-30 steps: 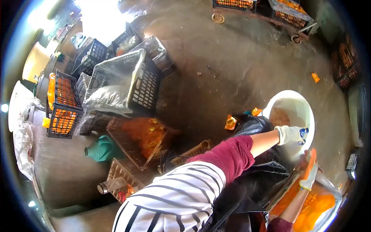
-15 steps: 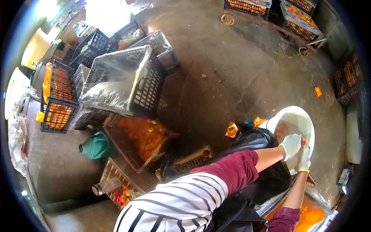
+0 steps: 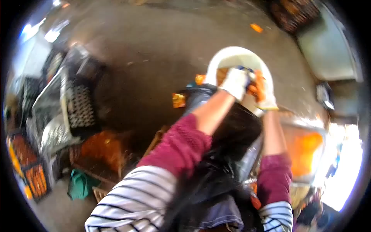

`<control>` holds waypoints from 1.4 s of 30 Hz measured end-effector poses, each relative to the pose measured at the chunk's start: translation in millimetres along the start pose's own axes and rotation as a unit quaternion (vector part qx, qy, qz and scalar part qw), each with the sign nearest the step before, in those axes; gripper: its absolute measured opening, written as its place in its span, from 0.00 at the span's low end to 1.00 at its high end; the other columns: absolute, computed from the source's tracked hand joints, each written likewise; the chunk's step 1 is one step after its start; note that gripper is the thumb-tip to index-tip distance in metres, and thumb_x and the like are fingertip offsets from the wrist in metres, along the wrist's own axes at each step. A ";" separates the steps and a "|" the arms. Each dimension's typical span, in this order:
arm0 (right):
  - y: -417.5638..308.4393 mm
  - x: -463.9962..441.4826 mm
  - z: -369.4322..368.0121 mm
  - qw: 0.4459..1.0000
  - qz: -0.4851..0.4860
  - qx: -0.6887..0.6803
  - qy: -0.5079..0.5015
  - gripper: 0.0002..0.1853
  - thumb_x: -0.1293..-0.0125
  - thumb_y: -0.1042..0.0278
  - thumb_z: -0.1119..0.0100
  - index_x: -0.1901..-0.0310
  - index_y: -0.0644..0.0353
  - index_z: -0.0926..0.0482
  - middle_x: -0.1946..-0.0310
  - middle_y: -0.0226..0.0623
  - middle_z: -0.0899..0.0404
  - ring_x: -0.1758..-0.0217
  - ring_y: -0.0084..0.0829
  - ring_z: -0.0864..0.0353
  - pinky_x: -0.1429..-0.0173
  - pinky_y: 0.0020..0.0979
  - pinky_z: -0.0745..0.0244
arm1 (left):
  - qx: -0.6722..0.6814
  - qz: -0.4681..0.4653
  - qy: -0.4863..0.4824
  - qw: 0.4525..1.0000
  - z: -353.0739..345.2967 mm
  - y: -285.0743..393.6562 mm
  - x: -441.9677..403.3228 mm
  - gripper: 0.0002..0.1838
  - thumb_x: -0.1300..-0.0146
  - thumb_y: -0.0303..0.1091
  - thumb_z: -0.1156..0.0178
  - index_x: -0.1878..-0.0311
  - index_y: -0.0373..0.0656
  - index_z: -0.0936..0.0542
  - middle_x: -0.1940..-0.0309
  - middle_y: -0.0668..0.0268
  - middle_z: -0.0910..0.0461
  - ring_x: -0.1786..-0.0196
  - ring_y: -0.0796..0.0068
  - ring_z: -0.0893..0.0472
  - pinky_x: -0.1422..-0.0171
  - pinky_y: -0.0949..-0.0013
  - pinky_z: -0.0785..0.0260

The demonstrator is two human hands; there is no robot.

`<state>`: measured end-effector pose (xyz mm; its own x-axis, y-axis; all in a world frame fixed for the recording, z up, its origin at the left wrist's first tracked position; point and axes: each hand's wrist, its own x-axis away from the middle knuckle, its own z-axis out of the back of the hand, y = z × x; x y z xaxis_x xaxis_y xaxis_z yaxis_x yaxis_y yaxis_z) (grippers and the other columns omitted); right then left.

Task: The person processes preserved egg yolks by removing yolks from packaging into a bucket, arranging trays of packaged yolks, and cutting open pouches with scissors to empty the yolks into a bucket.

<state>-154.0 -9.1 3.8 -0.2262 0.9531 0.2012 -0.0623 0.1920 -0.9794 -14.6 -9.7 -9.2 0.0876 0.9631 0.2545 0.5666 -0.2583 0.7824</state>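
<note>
Both my hands wear white gloves and meet over the mouth of a white bucket (image 3: 232,52). My left hand (image 3: 236,83) has its fingers curled inward, with dark blue showing at the tips. Against it, my right hand (image 3: 264,91) is bent at the fingers, its glove orange across the palm side. Whatever lies between the fingers is hidden and blurred. Brownish-orange contents (image 3: 221,75) show inside the bucket. Below my forearms, a black plastic sheet (image 3: 239,127) covers my lap.
Shiny orange wrappers (image 3: 179,100) lie left of the bucket. A clear-lined container with orange contents (image 3: 305,152) stands at the right. Black crates (image 3: 81,102) and a green container (image 3: 79,185) are at the left. Another crate (image 3: 295,13) stands at the back right.
My view has turned right and down, so the bucket appears nearer the middle. My hands stay together at the bucket; the right glove now shows its orange side.
</note>
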 end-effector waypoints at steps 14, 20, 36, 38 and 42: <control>3.2 -17.8 -2.5 0.981 0.002 -0.189 0.037 0.14 0.39 0.69 0.43 0.51 0.60 0.26 0.62 0.33 0.25 0.67 0.24 0.28 0.64 0.25 0.30 | 0.034 -0.003 -0.088 0.996 -2.8 25.6 21.3 0.13 0.39 0.30 0.44 0.50 0.40 0.26 0.57 0.65 0.24 0.56 0.75 0.26 0.52 0.76 0.31; 0.6 -7.7 -22.9 0.954 0.054 0.246 0.161 0.27 0.38 0.48 0.47 0.47 0.63 0.28 0.55 0.36 0.25 0.52 0.30 0.28 0.49 0.27 0.33 | 0.167 0.028 -0.047 0.984 -5.9 30.0 24.5 0.17 0.33 0.39 0.51 0.47 0.39 0.28 0.54 0.62 0.26 0.52 0.71 0.27 0.47 0.71 0.33; -35.6 1.9 -10.8 0.981 0.015 -0.174 0.084 0.17 0.32 0.57 0.51 0.52 0.62 0.27 0.66 0.36 0.23 0.71 0.29 0.26 0.63 0.28 0.30 | 0.133 0.035 -0.038 0.990 8.7 12.7 9.0 0.21 0.31 0.46 0.56 0.48 0.37 0.29 0.59 0.61 0.23 0.61 0.69 0.22 0.59 0.65 0.25; -40.6 8.2 -6.6 0.993 -0.006 -0.095 0.064 0.17 0.32 0.57 0.52 0.53 0.63 0.28 0.67 0.36 0.24 0.70 0.29 0.26 0.63 0.30 0.30 | 0.192 0.053 -0.008 0.980 11.7 7.9 3.7 0.22 0.31 0.47 0.57 0.48 0.37 0.29 0.59 0.60 0.23 0.61 0.68 0.22 0.58 0.64 0.25; -60.7 35.9 -14.1 0.984 0.066 -0.142 0.084 0.12 0.40 0.60 0.42 0.63 0.59 0.27 0.74 0.29 0.28 0.72 0.24 0.28 0.63 0.26 0.32 | 0.193 0.088 -0.034 0.977 19.1 -15.6 -13.3 0.23 0.31 0.49 0.58 0.48 0.38 0.28 0.57 0.61 0.25 0.56 0.67 0.24 0.51 0.64 0.28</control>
<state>-144.7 16.7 70.3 -0.0495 0.9947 0.0907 0.2355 0.0998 -0.9667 -9.0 -17.0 -35.6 0.2585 0.9123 0.3177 0.8034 -0.3856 0.4537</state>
